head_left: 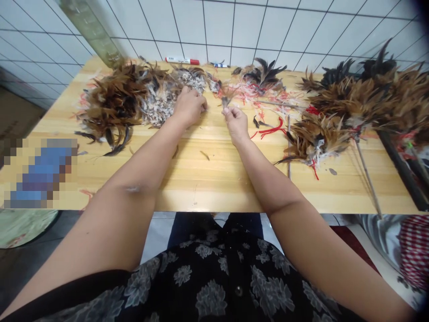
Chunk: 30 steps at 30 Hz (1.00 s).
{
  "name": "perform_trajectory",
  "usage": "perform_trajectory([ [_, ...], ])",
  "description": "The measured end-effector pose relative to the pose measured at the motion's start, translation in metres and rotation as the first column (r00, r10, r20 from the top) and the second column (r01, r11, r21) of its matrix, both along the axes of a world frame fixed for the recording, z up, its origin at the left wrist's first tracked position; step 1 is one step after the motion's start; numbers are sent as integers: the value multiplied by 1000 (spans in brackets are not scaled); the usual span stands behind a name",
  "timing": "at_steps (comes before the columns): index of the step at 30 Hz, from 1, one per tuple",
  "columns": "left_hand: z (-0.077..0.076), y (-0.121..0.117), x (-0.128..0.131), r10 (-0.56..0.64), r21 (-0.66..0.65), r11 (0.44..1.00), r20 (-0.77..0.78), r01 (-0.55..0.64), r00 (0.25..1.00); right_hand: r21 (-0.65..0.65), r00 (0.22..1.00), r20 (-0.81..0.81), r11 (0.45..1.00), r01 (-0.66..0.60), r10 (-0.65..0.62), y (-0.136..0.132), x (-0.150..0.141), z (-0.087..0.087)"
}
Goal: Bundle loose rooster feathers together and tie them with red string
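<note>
My right hand [236, 124] pinches a small bunch of brown feathers [228, 96] by its lower end, the tips fanning upward. To its left, my left hand [190, 106] is at the right edge of a pile of grey-and-white speckled feathers [157, 103]. Its fingers curl downward, and whatever they grip is hidden beneath them. A mound of brown feathers [117, 94] lies farther left, against the speckled pile. Between and below the hands, a single loose feather [204, 155] rests on the wooden table [214, 190].
Feather dusters [351, 100] with thin sticks [368, 179] lie at the right. Behind my hands are dark feathers [266, 71], red string [272, 129], a red marker [182, 61] and a blue marker [220, 65]. A tiled wall [221, 24] closes the back.
</note>
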<state>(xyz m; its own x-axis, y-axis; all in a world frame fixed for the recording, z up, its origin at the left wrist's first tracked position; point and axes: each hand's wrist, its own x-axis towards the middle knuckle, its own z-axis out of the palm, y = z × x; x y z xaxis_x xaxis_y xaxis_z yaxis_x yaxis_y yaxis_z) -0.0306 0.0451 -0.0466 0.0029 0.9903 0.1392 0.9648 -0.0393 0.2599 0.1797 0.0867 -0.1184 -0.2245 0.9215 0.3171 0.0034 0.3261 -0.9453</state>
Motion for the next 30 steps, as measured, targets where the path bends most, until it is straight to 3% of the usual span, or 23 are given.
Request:
perform_trajectory([
  [3, -5, -1, -3, -25, 22, 999, 4, 25, 1000, -52, 999, 17, 997, 48, -48, -4, -2, 3],
  [8, -11, -8, -7, -157, 160, 977, 107, 139, 982, -58, 999, 45, 998, 16, -14, -7, -3, 4],
  [12, -3, -12, 1, -252, 168, 961, 203, 220, 946, -44, 996, 86, 998, 37, -33, -6, 0, 3],
  [19, 11, -11, 18, -402, 193, 908, 158, 371, 902, -55, 991, 128, 998, 44, -36, -2, 5, -1],
  [30, 11, -10, 23, -475, 280, 861, 148, 424, 867, -93, 987, 162, 995, 18, -2, -6, 9, 9],
])
